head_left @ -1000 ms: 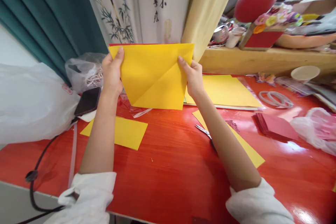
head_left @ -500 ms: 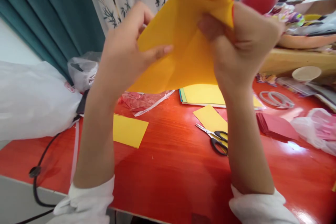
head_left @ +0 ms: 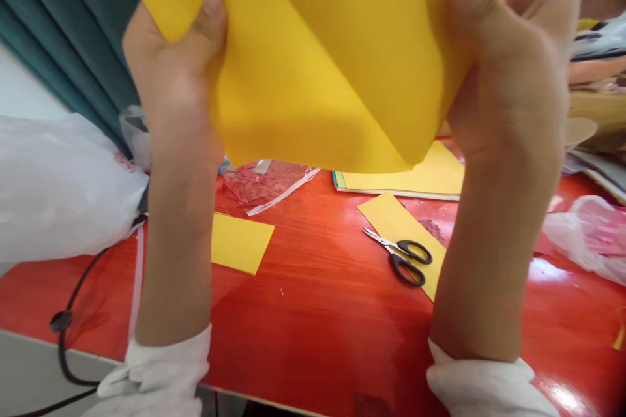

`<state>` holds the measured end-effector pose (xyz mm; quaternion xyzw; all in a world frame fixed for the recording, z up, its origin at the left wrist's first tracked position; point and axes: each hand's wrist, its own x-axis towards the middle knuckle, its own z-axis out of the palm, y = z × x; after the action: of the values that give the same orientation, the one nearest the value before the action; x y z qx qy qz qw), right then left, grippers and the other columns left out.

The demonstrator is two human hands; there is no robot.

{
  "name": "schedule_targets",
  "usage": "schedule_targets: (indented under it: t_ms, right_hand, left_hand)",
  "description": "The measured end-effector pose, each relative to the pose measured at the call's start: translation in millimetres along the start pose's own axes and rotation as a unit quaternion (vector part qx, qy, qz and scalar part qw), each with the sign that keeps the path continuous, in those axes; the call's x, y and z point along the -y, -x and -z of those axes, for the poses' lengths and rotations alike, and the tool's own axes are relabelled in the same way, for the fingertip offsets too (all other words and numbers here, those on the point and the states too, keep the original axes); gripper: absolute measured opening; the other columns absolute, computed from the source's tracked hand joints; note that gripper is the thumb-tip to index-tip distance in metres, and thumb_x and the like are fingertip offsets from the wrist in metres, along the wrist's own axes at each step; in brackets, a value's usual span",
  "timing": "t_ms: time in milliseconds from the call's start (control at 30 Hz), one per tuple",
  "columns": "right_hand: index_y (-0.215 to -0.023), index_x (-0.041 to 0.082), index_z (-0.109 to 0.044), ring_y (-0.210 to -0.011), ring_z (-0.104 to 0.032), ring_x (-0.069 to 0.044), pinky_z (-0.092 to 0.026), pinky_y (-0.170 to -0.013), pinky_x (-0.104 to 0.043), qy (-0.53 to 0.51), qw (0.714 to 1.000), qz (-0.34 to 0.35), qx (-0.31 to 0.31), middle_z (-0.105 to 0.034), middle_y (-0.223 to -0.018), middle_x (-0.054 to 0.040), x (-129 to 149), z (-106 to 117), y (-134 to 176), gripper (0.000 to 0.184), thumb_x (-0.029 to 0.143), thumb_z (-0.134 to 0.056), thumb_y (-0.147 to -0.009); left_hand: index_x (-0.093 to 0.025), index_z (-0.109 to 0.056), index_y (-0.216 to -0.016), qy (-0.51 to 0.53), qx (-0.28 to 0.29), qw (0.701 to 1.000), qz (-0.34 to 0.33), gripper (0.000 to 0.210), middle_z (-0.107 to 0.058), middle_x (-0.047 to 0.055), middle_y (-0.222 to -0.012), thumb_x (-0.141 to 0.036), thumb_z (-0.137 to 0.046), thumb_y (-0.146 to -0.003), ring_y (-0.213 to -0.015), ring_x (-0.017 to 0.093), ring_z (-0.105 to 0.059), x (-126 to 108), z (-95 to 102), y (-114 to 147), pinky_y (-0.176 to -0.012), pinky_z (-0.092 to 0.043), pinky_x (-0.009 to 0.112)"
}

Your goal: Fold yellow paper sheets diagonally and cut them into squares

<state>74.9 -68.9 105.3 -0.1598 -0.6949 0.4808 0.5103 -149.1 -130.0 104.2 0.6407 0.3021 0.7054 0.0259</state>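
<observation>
A large sheet of yellow paper [head_left: 313, 78] is held up in front of me, its top cut off by the frame and a diagonal crease or fold edge running across it. My left hand [head_left: 176, 58] grips its left side, thumb on the near face and fingers behind. On the right side, my right hand [head_left: 513, 45] pinches it the same way. Below on the red table lie scissors [head_left: 398, 254] with black handles, partly over a yellow paper strip [head_left: 391, 215]. A smaller yellow paper piece [head_left: 242, 242] rests beside my left forearm.
Behind the sheet sit a stack of coloured paper [head_left: 411, 179] and a clear bag with red scraps [head_left: 268, 186]. A white plastic bag [head_left: 63, 189] bulges at left above a black cable [head_left: 63, 339]. Another plastic bag [head_left: 587, 234] lies at right on the red table [head_left: 313, 339].
The paper has opened out from a bent, bunched shape into a broader sheet facing me. My hands have moved apart, and the red rounded object beyond my right hand is no longer visible.
</observation>
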Motion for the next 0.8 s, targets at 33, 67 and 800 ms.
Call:
schedule_targets:
  t_ms: [33, 67, 800]
  right_hand:
    - [-0.096, 0.035, -0.067, -0.128, -0.042, -0.027, -0.052, -0.087, -0.023, 0.026, 0.997, 0.064, -0.023, -0.064, -0.114, 0.0166, 0, -5, -1, 0.015, 0.036, -0.057, -0.084]
    - [-0.093, 0.030, -0.068, -0.125, -0.047, -0.027, -0.053, -0.090, -0.026, 0.054, 0.989, 0.125, -0.051, -0.065, -0.110, 0.0128, -1, -10, -1, 0.013, 0.030, -0.059, -0.084]
    - [-0.099, 0.034, -0.070, -0.126, -0.044, -0.024, -0.047, -0.098, -0.029, 0.036, 0.993, 0.088, 0.064, -0.063, -0.118, 0.0147, -9, 12, 1, 0.026, 0.022, -0.049, -0.090]
  left_hand:
    - [-0.014, -0.063, -0.098, 0.006, 0.000, 1.000, 0.005, 0.017, -0.066, -0.009, -0.098, -0.007, -0.051, -0.089, -0.117, 0.020, -0.054, 0, -0.9, 0, -0.109, -0.034, 0.045]
    - [-0.014, -0.062, -0.098, 0.011, -0.002, 1.000, 0.010, 0.018, -0.066, -0.009, -0.099, -0.004, -0.052, -0.088, -0.116, 0.019, -0.056, 0, -2.3, 1, -0.109, -0.034, 0.045]
    - [-0.015, -0.064, -0.102, 0.110, -0.001, 0.984, 0.137, 0.020, -0.067, -0.003, -0.112, -0.017, -0.045, -0.094, -0.122, 0.020, -0.051, 31, 12.6, -8, -0.112, -0.033, 0.039]
